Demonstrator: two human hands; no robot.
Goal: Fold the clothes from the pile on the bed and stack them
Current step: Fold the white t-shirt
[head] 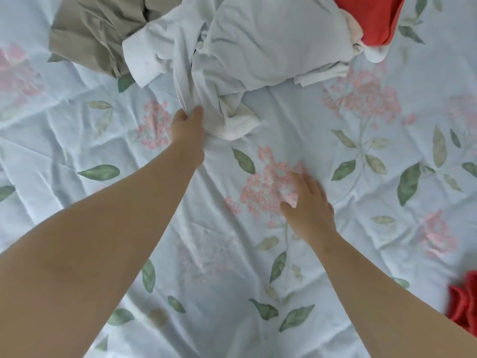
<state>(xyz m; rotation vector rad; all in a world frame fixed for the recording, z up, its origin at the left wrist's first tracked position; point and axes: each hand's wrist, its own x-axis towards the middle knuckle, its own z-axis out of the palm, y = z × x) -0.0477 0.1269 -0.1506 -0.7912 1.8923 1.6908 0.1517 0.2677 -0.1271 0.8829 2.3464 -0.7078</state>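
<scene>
Wrinkled floral bedsheet (296, 120), pale blue with pink blossoms and green leaves, fills the whole view. At its far edge lies the pile of clothes (271, 40), unfolded and heaped together. A pale garment (206, 99) trails out of the pile's near side toward the person, its fabric bunched into long folds and its loose end crumpled on the sheet. The left hand (189, 125) reaches forward on an outstretched arm and grips this garment, fingers and thumb curled tight around a gathered ridge of the cloth. On the pile's left sits a creased beige garment (95, 34), partly tucked under the pale fabric. On the pile's right, a red garment (369, 16) rests against the pale heap at the top edge of the view. Nearer the person, the right hand (308, 205) rests on the sheet over a pink flower print, fingers loosely extended and close together, thumb out to the side; motion blur softens the fingertips. More red cloth (463, 306) shows at the lower right edge, well apart from the pile.
</scene>
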